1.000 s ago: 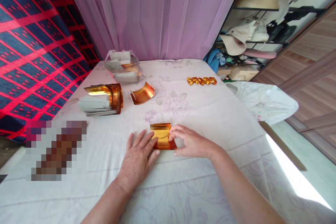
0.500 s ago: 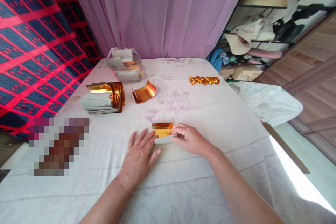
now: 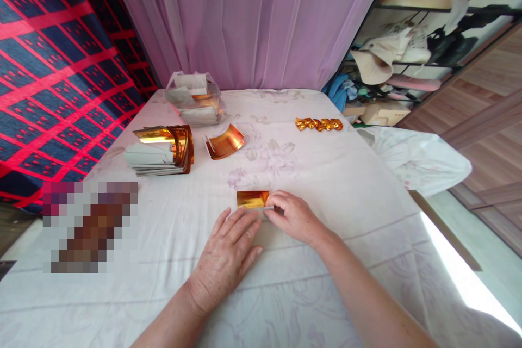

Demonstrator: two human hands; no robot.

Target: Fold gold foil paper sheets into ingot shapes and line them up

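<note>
Your foil sheet [image 3: 249,197] lies on the table [image 3: 326,185]. Behind it, the sheet stack [image 3: 153,156] sits left, the foil pieces [image 3: 318,124] right.

Room in a home | floral tablecloth [image 3: 326,185] | draped purple curtain [image 3: 244,22] | open shelves [image 3: 414,8] holding shoes [image 3: 416,49] and a pale cap [image 3: 372,67]

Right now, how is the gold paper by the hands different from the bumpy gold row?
The gold paper looks mostly smooth, but the bumpy gold row is crinkled all along. The right hand holds the gold paper's edge, while no hand touches the bumpy gold row, which lies farther away. Both are shiny and gold-coloured.
</note>
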